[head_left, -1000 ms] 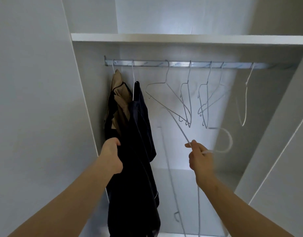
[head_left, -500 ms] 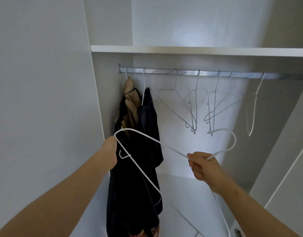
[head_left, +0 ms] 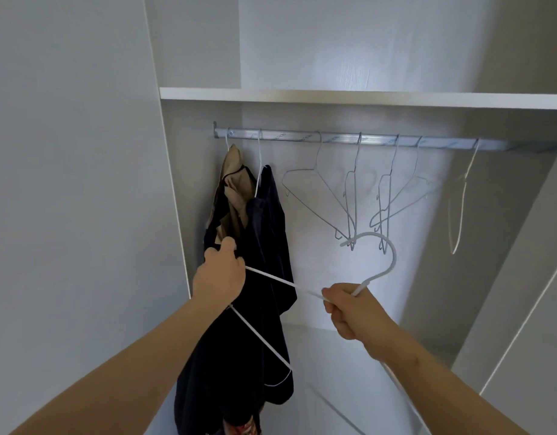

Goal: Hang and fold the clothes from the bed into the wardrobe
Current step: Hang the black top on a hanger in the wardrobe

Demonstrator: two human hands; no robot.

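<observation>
A white wire hanger point(head_left: 380, 271) is off the rail, in front of the open wardrobe. My right hand point(head_left: 349, 309) grips it at the neck, just below its hook. My left hand point(head_left: 219, 274) closes on the hanger's left end, in front of a dark navy garment point(head_left: 264, 277) hanging from the rail point(head_left: 302, 138). Whether the left hand also holds dark cloth I cannot tell. A tan garment point(head_left: 233, 186) hangs at the rail's far left, behind the navy one.
Several empty wire hangers point(head_left: 349, 202) hang along the rail's middle and right. A white shelf point(head_left: 333, 97) runs above the rail. The wardrobe's left side panel point(head_left: 173, 215) and a right door panel point(head_left: 522, 277) frame the opening. A patterned cloth point(head_left: 239, 428) shows at the bottom.
The hanger taken off the rail has swung level across my front. My left hand has closed on its left end, and my right hand has dropped slightly. The view has tilted upward.
</observation>
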